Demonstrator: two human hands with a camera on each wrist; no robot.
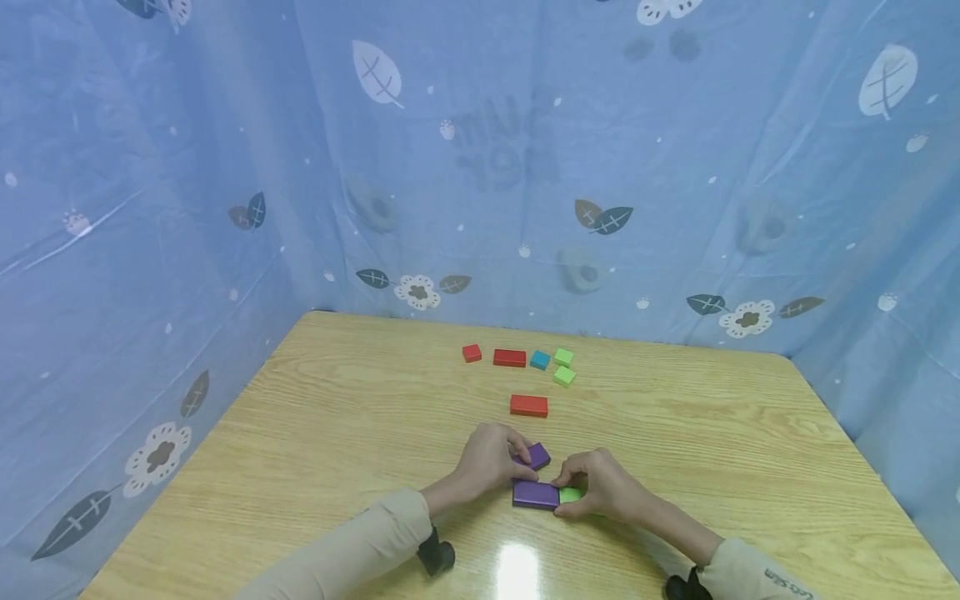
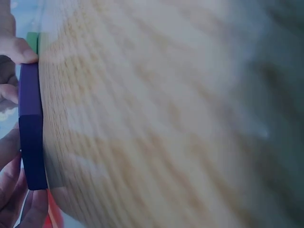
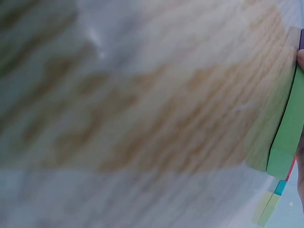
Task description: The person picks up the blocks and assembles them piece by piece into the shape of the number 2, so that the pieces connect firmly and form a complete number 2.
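Two purple blocks lie near the front middle of the table. My left hand [image 1: 491,457] pinches the rear, slanted purple block [image 1: 538,456] between forefinger and thumb, partly covering it. Just in front, another purple block [image 1: 534,496] meets a green block [image 1: 571,495] end to end. My right hand [image 1: 611,487] grips the green block near that join, thumb on the near side and forefinger on the far side. Most of the green block is hidden under this hand in the head view; its long side [image 3: 287,128] shows in the right wrist view.
Behind the hands lies a red block [image 1: 528,406]. Farther back are a small red block [image 1: 472,353], a longer red block [image 1: 509,358], a blue block [image 1: 540,360] and two small green blocks [image 1: 564,377]. A blue patterned curtain [image 1: 480,167] surrounds the wooden table [image 1: 360,392].
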